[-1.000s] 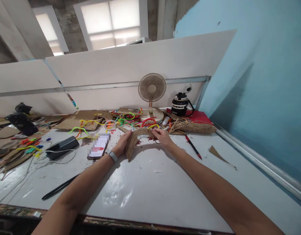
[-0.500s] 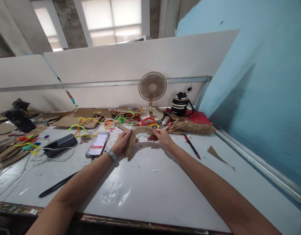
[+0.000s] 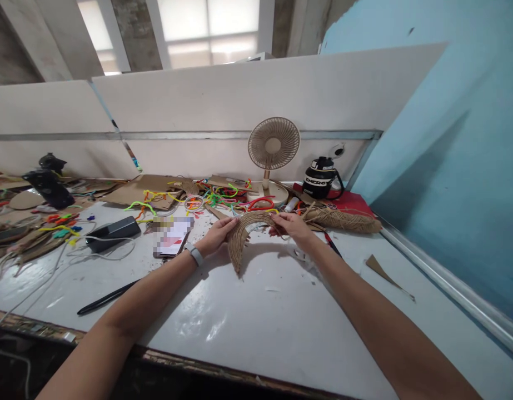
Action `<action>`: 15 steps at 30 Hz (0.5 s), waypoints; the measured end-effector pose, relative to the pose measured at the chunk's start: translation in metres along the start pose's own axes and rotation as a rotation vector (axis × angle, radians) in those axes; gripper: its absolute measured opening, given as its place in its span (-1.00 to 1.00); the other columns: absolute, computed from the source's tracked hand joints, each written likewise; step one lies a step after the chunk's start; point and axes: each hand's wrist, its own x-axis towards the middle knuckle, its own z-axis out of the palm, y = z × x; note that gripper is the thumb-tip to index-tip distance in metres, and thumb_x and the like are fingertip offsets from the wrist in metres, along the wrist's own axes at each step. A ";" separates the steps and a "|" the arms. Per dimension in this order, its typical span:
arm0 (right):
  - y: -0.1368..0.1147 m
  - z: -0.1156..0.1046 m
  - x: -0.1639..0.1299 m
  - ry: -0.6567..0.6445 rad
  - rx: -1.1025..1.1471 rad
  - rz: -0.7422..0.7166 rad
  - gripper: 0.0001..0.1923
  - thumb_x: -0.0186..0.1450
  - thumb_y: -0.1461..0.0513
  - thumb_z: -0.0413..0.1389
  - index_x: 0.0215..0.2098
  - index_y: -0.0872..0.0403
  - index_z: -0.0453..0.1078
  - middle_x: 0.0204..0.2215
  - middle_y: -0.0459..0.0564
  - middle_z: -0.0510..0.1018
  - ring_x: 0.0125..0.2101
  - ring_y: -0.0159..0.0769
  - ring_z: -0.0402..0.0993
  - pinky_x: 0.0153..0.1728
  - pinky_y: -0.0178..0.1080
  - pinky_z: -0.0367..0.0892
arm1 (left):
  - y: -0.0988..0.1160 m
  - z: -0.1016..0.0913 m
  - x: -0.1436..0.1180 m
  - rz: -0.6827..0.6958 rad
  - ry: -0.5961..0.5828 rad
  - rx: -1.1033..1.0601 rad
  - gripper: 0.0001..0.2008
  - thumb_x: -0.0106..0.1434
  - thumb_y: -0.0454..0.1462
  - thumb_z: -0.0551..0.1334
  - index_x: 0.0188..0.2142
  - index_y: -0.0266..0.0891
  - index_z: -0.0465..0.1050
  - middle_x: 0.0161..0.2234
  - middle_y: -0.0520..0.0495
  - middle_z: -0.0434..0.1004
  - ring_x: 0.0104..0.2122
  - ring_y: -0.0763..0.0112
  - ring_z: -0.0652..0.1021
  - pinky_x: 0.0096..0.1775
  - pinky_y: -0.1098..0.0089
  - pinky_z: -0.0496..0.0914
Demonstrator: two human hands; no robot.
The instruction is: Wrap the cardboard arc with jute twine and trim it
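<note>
A curved cardboard arc wrapped in brown jute twine (image 3: pixel 243 236) stands on edge on the white table (image 3: pixel 256 311). My left hand (image 3: pixel 217 236) grips its left leg, a grey band on the wrist. My right hand (image 3: pixel 295 226) holds the arc's right end near the top. A loose strand of twine runs from under my right hand toward a bundle of jute cord (image 3: pixel 343 219) lying behind it.
A phone (image 3: pixel 173 239) and a black power bank with cable (image 3: pixel 112 233) lie to the left. Coloured pipe cleaners (image 3: pixel 214 197) and cardboard sheets (image 3: pixel 143 191) fill the back. A small fan (image 3: pixel 273 155), black bottle (image 3: pixel 320 178), black pen (image 3: pixel 108 297) and cardboard scrap (image 3: pixel 383 268) are nearby.
The view has shifted, so everything sits further right in the frame. Both hands keep hold of the arc, and my right hand has slid slightly along its upper end.
</note>
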 end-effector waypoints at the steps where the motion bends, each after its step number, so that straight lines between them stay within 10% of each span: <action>1: -0.005 -0.004 -0.002 -0.063 -0.033 0.019 -0.62 0.08 -0.03 0.31 -0.44 0.12 0.44 -0.62 -0.03 0.56 -0.61 -0.35 0.49 -0.59 -0.35 0.37 | 0.003 0.001 -0.001 -0.062 -0.028 -0.018 -0.54 0.11 0.06 0.32 -0.29 -0.32 0.48 -0.50 -0.08 0.56 -0.54 0.41 0.55 -0.49 0.47 0.37; 8: -0.022 0.014 -0.021 -0.405 -0.253 0.055 -0.60 0.16 -0.04 0.21 -0.52 0.14 0.42 -0.71 -0.04 0.51 -0.71 -0.42 0.38 -0.66 -0.39 0.22 | 0.012 0.021 -0.015 -0.141 -0.252 0.104 -0.57 0.16 0.04 0.27 -0.34 -0.34 0.55 -0.47 -0.13 0.58 -0.53 0.41 0.52 -0.46 0.46 0.37; 15: -0.014 0.029 -0.020 -0.443 -0.303 -0.006 -0.60 0.20 -0.06 0.16 -0.53 0.11 0.40 -0.75 -0.12 0.45 -0.71 -0.44 0.35 -0.65 -0.40 0.21 | 0.015 0.034 -0.028 -0.132 -0.441 0.204 -0.66 0.15 -0.07 0.33 -0.23 -0.32 0.58 -0.36 -0.20 0.62 -0.45 0.28 0.59 -0.31 0.33 0.45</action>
